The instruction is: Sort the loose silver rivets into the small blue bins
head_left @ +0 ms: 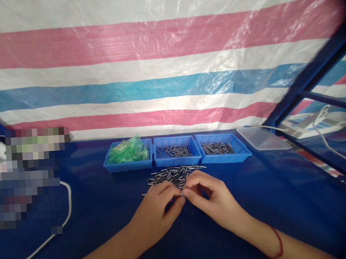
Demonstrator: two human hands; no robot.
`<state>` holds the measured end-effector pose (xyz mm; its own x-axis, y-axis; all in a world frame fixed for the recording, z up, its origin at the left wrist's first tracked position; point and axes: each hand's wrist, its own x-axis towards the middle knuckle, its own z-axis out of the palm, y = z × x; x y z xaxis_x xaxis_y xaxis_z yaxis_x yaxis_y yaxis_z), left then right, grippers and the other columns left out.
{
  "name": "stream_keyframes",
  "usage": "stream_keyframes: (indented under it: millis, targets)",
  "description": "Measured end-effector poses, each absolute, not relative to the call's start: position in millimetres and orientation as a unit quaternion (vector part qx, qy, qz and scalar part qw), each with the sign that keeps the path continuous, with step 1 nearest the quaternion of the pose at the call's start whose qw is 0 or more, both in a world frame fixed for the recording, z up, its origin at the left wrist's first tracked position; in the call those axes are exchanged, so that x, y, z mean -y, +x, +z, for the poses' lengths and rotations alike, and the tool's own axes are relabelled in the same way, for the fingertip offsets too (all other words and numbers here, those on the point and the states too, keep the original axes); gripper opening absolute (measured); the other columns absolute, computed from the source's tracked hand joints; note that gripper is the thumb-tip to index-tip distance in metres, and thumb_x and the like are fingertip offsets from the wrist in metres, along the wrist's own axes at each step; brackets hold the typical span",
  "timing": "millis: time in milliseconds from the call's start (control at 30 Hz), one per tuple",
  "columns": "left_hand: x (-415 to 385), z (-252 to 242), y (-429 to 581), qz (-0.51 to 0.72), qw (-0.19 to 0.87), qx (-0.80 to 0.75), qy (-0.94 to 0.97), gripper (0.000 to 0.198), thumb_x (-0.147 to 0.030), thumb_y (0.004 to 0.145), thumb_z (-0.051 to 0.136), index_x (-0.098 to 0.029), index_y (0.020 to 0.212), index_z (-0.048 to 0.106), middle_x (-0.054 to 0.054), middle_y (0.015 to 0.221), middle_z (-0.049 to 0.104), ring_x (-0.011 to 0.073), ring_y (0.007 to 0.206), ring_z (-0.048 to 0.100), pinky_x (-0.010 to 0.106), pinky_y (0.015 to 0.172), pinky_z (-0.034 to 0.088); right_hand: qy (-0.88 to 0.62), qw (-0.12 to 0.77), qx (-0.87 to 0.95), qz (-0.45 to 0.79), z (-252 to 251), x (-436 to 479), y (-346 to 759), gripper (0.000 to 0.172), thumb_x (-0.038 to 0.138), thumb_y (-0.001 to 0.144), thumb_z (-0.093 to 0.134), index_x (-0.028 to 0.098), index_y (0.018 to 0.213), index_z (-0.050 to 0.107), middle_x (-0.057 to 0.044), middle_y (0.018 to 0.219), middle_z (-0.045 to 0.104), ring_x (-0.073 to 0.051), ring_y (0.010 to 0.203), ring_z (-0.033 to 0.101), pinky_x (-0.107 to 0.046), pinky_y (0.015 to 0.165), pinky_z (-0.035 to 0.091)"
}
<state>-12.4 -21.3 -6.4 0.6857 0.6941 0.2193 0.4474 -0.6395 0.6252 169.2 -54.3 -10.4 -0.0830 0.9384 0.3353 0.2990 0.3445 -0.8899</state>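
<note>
My left hand (165, 205) and my right hand (209, 193) meet just in front of the pile, thumb and forefinger of each pinched together. A small silvery metal piece (182, 194) shows between their fingertips, mostly covered, so its exact kind is unclear. Right behind the hands lies a loose pile of thin metal rods (166, 176), dark and silver, some partly hidden by my fingers. Beyond it, similar short metal rods (180, 151) lie in the middle blue bin (177, 161), and more metal rods (217, 147) fill the floor of the right blue bin (228, 158).
A left blue bin (130, 166) holds green plastic packets (129, 150). A clear plastic lid (263, 139) lies right of the bins. A white cable (69, 200) curves over the blue table (280, 193) at left, beside a blurred-out area. Striped sheeting (159, 87) hangs behind.
</note>
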Motion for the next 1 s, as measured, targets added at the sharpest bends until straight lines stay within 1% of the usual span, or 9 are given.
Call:
stream_keyframes:
  millis: [233, 467, 600, 700, 800, 900, 967, 1000]
  targets:
    - [20, -8, -12, 0.234, 0.271, -0.326, 0.875, 0.014, -0.024, 0.092, 0.049, -0.019, 0.087, 0.061, 0.003, 0.087, 0.059, 0.0156, 0.082, 0.056, 0.027, 0.076, 0.043, -0.463, 0.490, 0.666, 0.320, -10, 55, 169, 0.011, 0.025, 0.084, 0.059, 0.019, 0.075, 0.057, -0.001, 0.073, 0.053, -0.014, 0.068, 0.050, -0.027, 0.060, 0.042]
    - [17, -6, -16, 0.271, 0.270, -0.331, 0.863, 0.006, -0.021, 0.090, 0.052, -0.019, 0.087, 0.057, 0.002, 0.085, 0.058, 0.0140, 0.079, 0.056, 0.025, 0.072, 0.043, -0.463, 0.488, 0.667, 0.321, -11, 55, 171, 0.007, 0.023, 0.085, 0.057, 0.019, 0.080, 0.061, -0.001, 0.075, 0.053, -0.013, 0.063, 0.049, -0.026, 0.057, 0.040]
    - [16, -4, -16, 0.294, 0.273, -0.333, 0.853, 0.007, -0.022, 0.091, 0.050, -0.019, 0.087, 0.055, 0.001, 0.084, 0.056, 0.0129, 0.077, 0.055, 0.024, 0.072, 0.043, -0.484, 0.457, 0.677, 0.312, -10, 52, 174, 0.007, 0.023, 0.085, 0.056, 0.019, 0.081, 0.060, -0.001, 0.075, 0.053, -0.012, 0.061, 0.047, -0.025, 0.055, 0.039]
    - [14, -3, -17, 0.295, 0.272, -0.340, 0.851, 0.010, -0.023, 0.093, 0.047, -0.019, 0.088, 0.055, 0.001, 0.084, 0.056, 0.0129, 0.077, 0.055, 0.024, 0.073, 0.043, -0.483, 0.423, 0.710, 0.289, -4, 47, 180, 0.009, 0.024, 0.087, 0.054, 0.019, 0.081, 0.060, -0.002, 0.076, 0.055, -0.012, 0.063, 0.049, -0.025, 0.055, 0.039]
    - [11, -3, -19, 0.270, 0.238, -0.351, 0.865, 0.010, -0.024, 0.093, 0.047, -0.020, 0.095, 0.056, 0.002, 0.089, 0.059, 0.0154, 0.084, 0.056, 0.027, 0.076, 0.042, -0.494, 0.415, 0.734, 0.211, 6, 40, 196, 0.014, 0.025, 0.089, 0.051, 0.019, 0.079, 0.059, -0.003, 0.078, 0.058, -0.013, 0.065, 0.051, -0.025, 0.057, 0.040]
    - [8, -1, -22, 0.214, 0.167, -0.353, 0.895, 0.014, -0.025, 0.092, 0.048, -0.022, 0.099, 0.059, 0.004, 0.099, 0.062, 0.0198, 0.093, 0.055, 0.033, 0.079, 0.039, -0.556, 0.423, 0.713, 0.050, 15, 29, 225, 0.013, 0.024, 0.088, 0.052, 0.020, 0.080, 0.060, -0.005, 0.082, 0.061, -0.015, 0.069, 0.054, -0.028, 0.061, 0.041]
    - [7, 0, -24, 0.178, 0.128, -0.353, 0.910, 0.014, -0.025, 0.091, 0.049, -0.023, 0.098, 0.062, 0.004, 0.102, 0.062, 0.0214, 0.095, 0.054, 0.035, 0.079, 0.038, -0.615, 0.406, 0.673, -0.058, 15, 22, 247, 0.012, 0.025, 0.087, 0.053, 0.019, 0.081, 0.062, -0.006, 0.082, 0.061, -0.018, 0.072, 0.056, -0.030, 0.067, 0.043]
    - [7, -1, -25, 0.163, 0.114, -0.353, 0.914, 0.014, -0.024, 0.091, 0.050, -0.023, 0.098, 0.062, 0.004, 0.103, 0.062, 0.0219, 0.095, 0.053, 0.035, 0.079, 0.037, -0.642, 0.390, 0.653, -0.096, 14, 18, 257, 0.013, 0.026, 0.086, 0.053, 0.018, 0.081, 0.063, -0.006, 0.082, 0.062, -0.019, 0.072, 0.057, -0.031, 0.067, 0.043]
